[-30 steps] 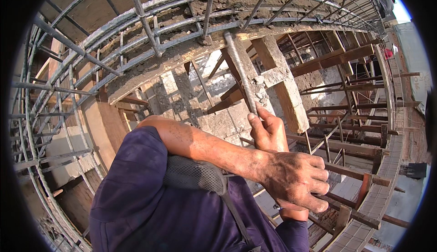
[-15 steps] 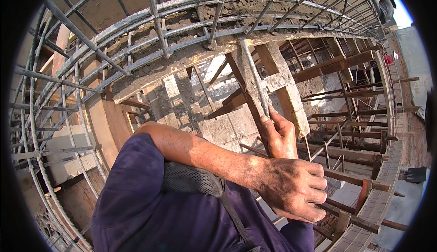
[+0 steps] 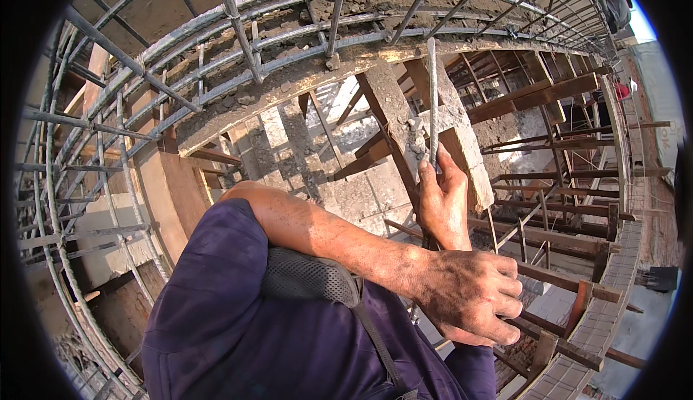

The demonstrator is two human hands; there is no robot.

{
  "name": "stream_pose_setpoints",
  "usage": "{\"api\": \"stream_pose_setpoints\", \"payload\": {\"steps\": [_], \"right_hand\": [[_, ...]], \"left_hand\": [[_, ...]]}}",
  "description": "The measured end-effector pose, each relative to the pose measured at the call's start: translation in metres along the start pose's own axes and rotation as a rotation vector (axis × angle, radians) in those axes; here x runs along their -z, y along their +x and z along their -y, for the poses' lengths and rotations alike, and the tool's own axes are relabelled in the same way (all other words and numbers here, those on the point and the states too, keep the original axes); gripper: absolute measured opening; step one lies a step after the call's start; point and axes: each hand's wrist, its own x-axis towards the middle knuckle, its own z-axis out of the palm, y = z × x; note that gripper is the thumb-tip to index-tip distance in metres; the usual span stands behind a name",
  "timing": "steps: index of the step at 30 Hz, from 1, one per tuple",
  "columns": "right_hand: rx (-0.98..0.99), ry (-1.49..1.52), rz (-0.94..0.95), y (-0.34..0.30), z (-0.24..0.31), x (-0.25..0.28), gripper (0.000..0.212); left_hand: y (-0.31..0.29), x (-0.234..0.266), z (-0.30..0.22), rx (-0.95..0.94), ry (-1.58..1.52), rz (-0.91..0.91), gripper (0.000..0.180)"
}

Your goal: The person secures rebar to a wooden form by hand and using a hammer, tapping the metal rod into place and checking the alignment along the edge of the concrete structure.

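My right hand (image 3: 442, 201) grips a thin ribbed steel rod (image 3: 432, 97). The rod stands nearly upright and reaches the edge of the concrete-crusted rebar beam (image 3: 303, 86) above. My left arm crosses my body from a purple sleeve (image 3: 216, 306). My dusty left hand (image 3: 469, 295) is curled shut over my right wrist, just below the right hand. What lies inside its fingers is hidden. A grey mesh strap (image 3: 310, 277) runs across my chest.
A curved rebar cage (image 3: 94, 147) fills the left and top. Below, wooden props and beams (image 3: 534, 97) brace brick walls (image 3: 361, 190). A formwork ledge (image 3: 599, 313) runs down the right. Another person (image 3: 613, 3) crouches at the top right.
My right hand has risen a little and swung the rod from leaning left to nearly upright. My left hand stays over the right wrist.
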Motion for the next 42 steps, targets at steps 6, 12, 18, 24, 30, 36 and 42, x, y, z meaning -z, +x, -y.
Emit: {"api": "stream_pose_setpoints", "payload": {"steps": [6,12,18,24,30,36,42], "right_hand": [[-0.342,0.315,0.200,-0.050,0.007,0.053,0.046],[-0.082,-0.015,0.110,-0.028,0.021,0.009,0.043],[-0.269,0.191,0.262,-0.053,0.001,0.038,0.046],[0.027,0.007,0.341,-0.041,0.008,-0.013,0.044],[-0.268,0.245,0.273,-0.030,0.040,0.022,0.046],[-0.329,0.142,0.270,-0.033,0.024,0.029,0.046],[-0.029,-0.101,0.452,-0.052,0.020,0.008,0.052]], "left_hand": [[-0.002,-0.006,0.008,-0.019,0.002,0.017,0.029],[0.004,-0.016,-0.003,-0.067,0.030,0.050,0.032],[-0.003,-0.011,-0.004,0.017,0.061,-0.027,0.033],[0.001,-0.010,-0.009,-0.042,0.053,0.014,0.027],[-0.001,0.000,-0.013,0.012,0.089,-0.020,0.029],[-0.003,0.003,-0.007,-0.012,0.137,0.035,0.037],[-0.010,-0.005,-0.004,-0.014,0.137,0.003,0.034]]}}
